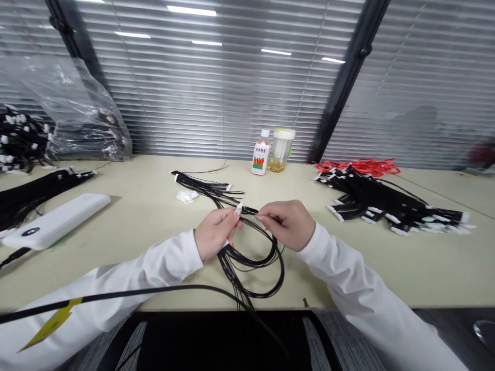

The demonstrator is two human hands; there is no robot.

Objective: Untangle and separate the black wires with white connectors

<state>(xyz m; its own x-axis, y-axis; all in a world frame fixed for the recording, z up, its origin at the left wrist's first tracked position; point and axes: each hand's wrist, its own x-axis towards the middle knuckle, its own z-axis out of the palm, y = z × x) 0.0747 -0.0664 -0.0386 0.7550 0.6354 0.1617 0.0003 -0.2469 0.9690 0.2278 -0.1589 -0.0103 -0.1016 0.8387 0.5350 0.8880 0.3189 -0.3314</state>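
Black cables (279, 275) lie looped on the pale table in front of me, with loose ends fanning toward the back left. My left hand (216, 231) pinches a cable end with a small white tag (239, 208) between thumb and fingers. Close by on the right, my right hand (288, 222) has its thumb and fingers pressed together on a thin black cable of the same bundle. A second white tag shows just below my left hand. Crumpled white paper (187, 196) rests left of the loose ends.
A bottle (260, 153) and a lidded cup (282, 150) stand at the back. Tagged black cables (371, 193) and red strips (359, 166) lie right. A white power bank (58, 219), black bundles and a plastic bag (88, 118) are left. A black cord (154, 291) crosses the front.
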